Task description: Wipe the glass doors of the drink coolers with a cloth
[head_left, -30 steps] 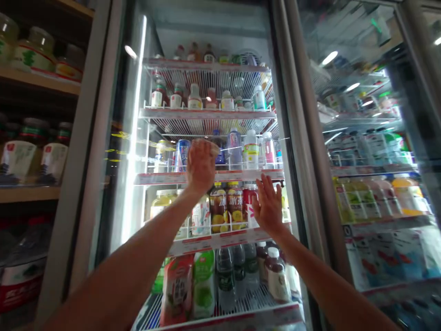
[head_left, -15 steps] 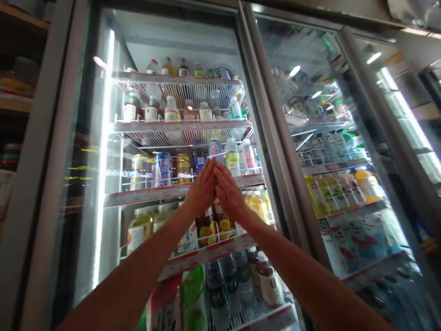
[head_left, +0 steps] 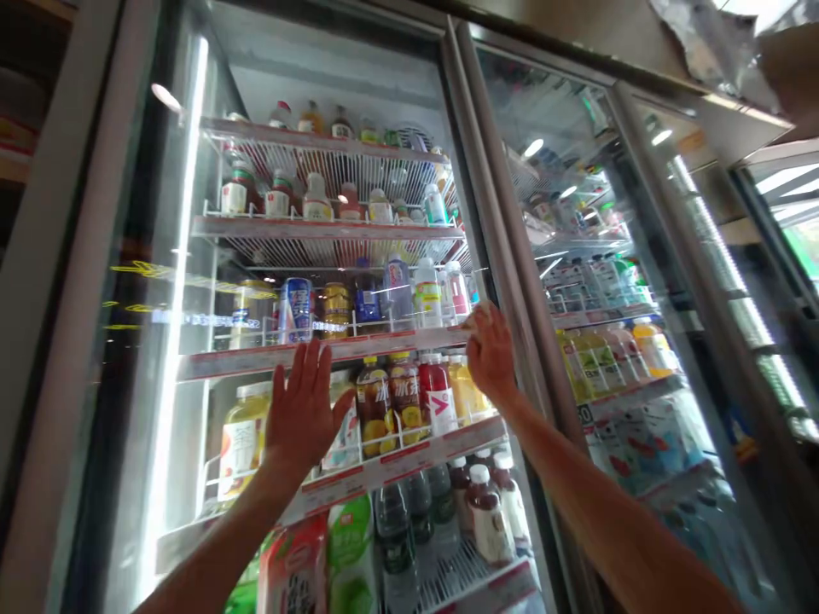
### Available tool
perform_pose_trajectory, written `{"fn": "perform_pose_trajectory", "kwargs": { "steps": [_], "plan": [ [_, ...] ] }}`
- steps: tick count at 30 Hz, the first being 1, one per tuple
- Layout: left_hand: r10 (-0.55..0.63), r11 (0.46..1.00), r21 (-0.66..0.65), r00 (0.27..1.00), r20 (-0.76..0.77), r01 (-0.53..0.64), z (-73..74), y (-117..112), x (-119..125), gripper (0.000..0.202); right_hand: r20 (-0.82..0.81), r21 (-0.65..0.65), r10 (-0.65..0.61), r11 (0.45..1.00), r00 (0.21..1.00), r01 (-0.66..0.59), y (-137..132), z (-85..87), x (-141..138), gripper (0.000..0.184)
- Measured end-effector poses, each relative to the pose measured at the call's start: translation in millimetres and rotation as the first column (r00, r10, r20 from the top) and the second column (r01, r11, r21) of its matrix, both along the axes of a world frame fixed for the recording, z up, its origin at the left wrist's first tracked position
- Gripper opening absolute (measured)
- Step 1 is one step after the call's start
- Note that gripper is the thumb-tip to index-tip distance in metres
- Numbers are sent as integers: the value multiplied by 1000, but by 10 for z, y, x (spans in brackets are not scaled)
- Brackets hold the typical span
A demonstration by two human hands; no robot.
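My left hand is raised in front of the left glass door, its fingers stretched upward and its thumb out to the right. Nothing is in it. Behind its thumb are bottles of dark tea with yellow labels. My right hand is up beside the door's right edge, near the metal frame. Its fingers are foreshortened and slightly blurred but appear apart, with no held thing visible. Next to it are yellow drink bottles and a red bottle. Whether either hand touches the glass I cannot tell.
Behind the glass, wire shelves hold several bottles and cans, including a blue can and a gold can. Red and green packs stand at the bottom. More glass-door coolers line the right. A light strip runs down the left.
My hands were together, palm to palm, in front of the middle shelf. They have parted: the left has moved left and down, the right has moved right. The view has shifted slightly.
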State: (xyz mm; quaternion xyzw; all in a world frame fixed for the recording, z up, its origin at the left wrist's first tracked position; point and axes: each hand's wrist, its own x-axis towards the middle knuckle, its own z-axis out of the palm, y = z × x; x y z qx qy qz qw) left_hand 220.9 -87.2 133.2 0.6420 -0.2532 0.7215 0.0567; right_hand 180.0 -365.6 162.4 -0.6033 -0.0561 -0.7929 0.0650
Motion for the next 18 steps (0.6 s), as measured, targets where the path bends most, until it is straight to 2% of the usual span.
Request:
{"fn": "perform_pose_trajectory", "kwargs": {
  "steps": [3, 5, 6, 8, 9, 11, 13, 14, 16, 18],
  "plan": [
    [-4, 1000, -5, 1000, 4, 4, -60, 16, 2, 71, -42, -180, 6, 983, 999, -13, 694, -123, 84, 39],
    [5, 1000, 0, 1000, 13, -5, -161, 55, -6, 70, -86, -297, -10, 955, 996, -16, 975, -184, 96, 35],
    [12, 1000, 7, 1000, 17, -12, -222, 78, -13, 70, -99, -327, -19, 945, 995, -14, 975, -204, 84, 32],
    [36, 999, 20, 999, 14, -36, -341, 118, -26, 70, -90, -290, -27, 957, 996, -1, 723, -221, 48, 28],
    [49, 999, 21, 999, 10, -49, -389, 131, -32, 70, -63, -221, -22, 975, 998, 7, 535, -223, 34, 28],
    [70, 997, 13, 998, 4, -70, -447, 141, -40, 70, 44, 5, 14, 1000, 999, -14, 247, -234, 33, 28],
    [79, 997, 7, 997, 2, -79, -461, 137, -42, 70, 79, 63, 58, 996, 995, -63, 256, -297, 62, 30],
    [79, 997, 7, 997, 3, -79, -458, 135, -41, 70, 56, 21, 78, 997, 995, -79, 372, -356, 79, 31],
    [72, 997, 10, 997, 9, -72, -448, 135, -37, 70, -53, -158, 84, 983, 995, -92, 682, -501, 103, 33],
    [65, 998, 13, 998, 13, -65, -445, 141, -33, 69, -143, -351, 33, 933, 989, -82, 852, -616, 98, 35]
  ]
}}
